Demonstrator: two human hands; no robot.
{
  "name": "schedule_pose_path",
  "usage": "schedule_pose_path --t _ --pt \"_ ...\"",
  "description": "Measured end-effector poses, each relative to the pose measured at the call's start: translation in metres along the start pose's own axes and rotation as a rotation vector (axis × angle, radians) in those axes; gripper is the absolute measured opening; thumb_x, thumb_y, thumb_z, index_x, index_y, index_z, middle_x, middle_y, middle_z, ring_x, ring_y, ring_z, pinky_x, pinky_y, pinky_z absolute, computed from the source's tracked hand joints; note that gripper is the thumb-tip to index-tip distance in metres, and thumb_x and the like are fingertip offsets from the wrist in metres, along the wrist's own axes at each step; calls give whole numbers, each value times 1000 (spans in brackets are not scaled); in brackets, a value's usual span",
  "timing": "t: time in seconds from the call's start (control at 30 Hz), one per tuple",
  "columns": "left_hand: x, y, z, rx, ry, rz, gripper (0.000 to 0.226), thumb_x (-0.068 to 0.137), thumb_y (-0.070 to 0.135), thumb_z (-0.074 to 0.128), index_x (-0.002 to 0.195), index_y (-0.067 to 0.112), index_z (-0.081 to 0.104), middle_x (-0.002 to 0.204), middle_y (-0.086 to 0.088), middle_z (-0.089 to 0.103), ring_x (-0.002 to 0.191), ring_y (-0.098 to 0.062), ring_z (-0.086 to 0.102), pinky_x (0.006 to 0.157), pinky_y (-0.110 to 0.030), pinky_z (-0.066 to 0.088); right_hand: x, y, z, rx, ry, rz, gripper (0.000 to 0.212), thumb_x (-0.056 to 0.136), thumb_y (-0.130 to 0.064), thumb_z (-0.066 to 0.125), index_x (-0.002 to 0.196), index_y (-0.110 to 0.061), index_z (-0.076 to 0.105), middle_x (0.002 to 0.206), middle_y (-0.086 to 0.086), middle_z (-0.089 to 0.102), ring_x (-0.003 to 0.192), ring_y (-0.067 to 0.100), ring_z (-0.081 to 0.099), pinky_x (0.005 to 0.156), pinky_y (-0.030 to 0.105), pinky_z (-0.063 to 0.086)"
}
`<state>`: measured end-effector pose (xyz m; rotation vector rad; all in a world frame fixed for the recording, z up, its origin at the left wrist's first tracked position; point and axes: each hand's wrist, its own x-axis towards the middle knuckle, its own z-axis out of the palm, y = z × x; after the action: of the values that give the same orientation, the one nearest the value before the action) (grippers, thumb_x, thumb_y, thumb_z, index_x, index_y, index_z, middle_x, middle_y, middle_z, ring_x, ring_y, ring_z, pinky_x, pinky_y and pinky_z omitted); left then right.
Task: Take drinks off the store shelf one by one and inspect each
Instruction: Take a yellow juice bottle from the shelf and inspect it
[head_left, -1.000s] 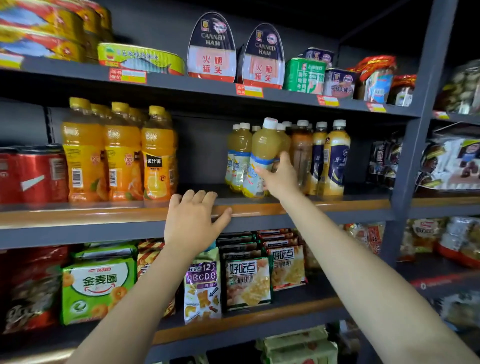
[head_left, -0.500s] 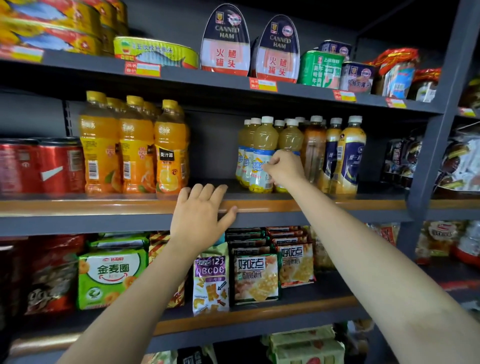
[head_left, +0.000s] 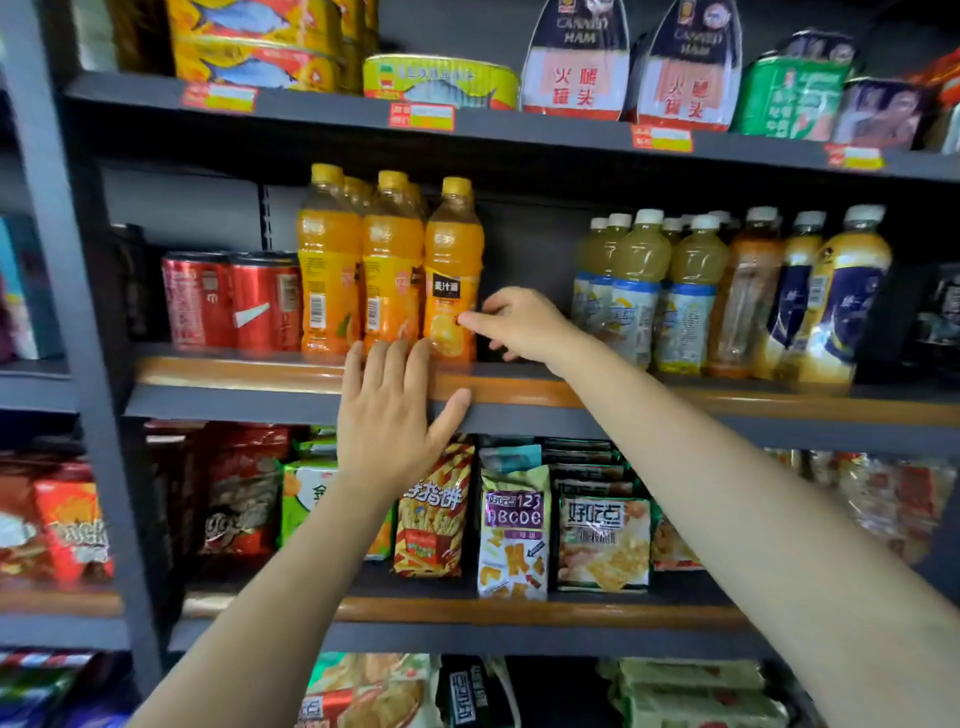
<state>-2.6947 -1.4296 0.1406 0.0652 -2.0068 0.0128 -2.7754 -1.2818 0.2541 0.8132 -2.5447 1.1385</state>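
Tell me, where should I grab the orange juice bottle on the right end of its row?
Probably round the labelled middle of the orange juice bottle, coming from its right side, where the right hand already touches it. It stands upright, another bottle crowds its left, and a dark gap is free on its right.

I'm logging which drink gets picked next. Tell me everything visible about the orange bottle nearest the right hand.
The orange bottle is clear plastic, filled with orange drink, with a yellow cap and a label carrying a black patch and an orange picture. It stands upright at the front of the middle shelf, rightmost in its group. The right hand reaches its lower side, fingertips at the label, with no full grip yet.
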Motion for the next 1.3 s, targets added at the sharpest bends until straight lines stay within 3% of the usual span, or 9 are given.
schedule_pose_path --t 0.17,0.33,0.57,0.7,0.87,0.97,1.03,1.17,1.3 --pt "-1 -1 2 28 0 0 67 101 60 31 132 6 56 118 -14 61 116 -34 53 114 -50 28 18 -14 22 159 -60 62 58 87 -45 75 133 -15 57 129 5 65 116 23 63 84 35 55" --pt "-2 -2 3 31 27 16 65 101 60 32 129 7 57 115 -13 61 113 -34 53 114 -51 29 14 -13 19 231 -10 70 60 81 -43 82 130 -21 56 121 -2 64 114 19 62 87 36 54" --pt "-3 -2 5 32 22 23 64 101 59 33 127 6 57 113 -14 61 111 -35 53 112 -52 30 5 -3 -1 125 104 -12 53 76 -35 87 119 -25 59 119 1 67 109 18 65 93 39 56" --pt "-2 -3 5 29 19 29 65 101 60 32 127 6 58 113 -14 61 110 -35 53 112 -52 31 -9 5 -18 -15 232 -141 54 73 -32 88 117 -21 58 97 -10 61 95 15 63 84 35 55" --pt "0 -4 2 -28 -14 4 65 101 60 28 124 7 59 114 -13 63 112 -34 53 114 -52 29 -36 8 -44 -186 296 -272 60 72 -39 86 121 -21 58 113 -2 63 100 17 61 81 30 50" --pt "10 2 -6 -253 -70 -86 68 98 62 27 119 9 64 114 -11 65 114 -33 54 115 -51 26 -58 7 -49 -160 332 -289 58 73 -43 86 117 -21 57 107 -5 63 94 11 62 77 26 51" --pt "16 13 -21 -559 -139 -162 71 95 66 28 125 13 63 121 -5 65 119 -25 54 113 -44 32 -77 5 -47 -62 344 -278 54 74 -42 86 113 -20 57 95 -13 62 82 -2 61 70 17 48" --pt "14 56 -54 -1220 -227 -298 37 98 45 55 125 20 57 116 8 66 110 -3 61 94 -23 49 -116 2 -31 71 294 -238 49 77 -39 85 112 -18 58 91 -16 61 81 -12 59 69 11 48" --pt "-13 75 -70 -1487 -260 -533 46 86 49 70 118 15 65 112 -16 71 105 -28 70 93 -51 57 -153 17 -9 170 223 -205 44 75 -40 87 107 -26 60 96 -12 68 87 1 67 76 26 56"
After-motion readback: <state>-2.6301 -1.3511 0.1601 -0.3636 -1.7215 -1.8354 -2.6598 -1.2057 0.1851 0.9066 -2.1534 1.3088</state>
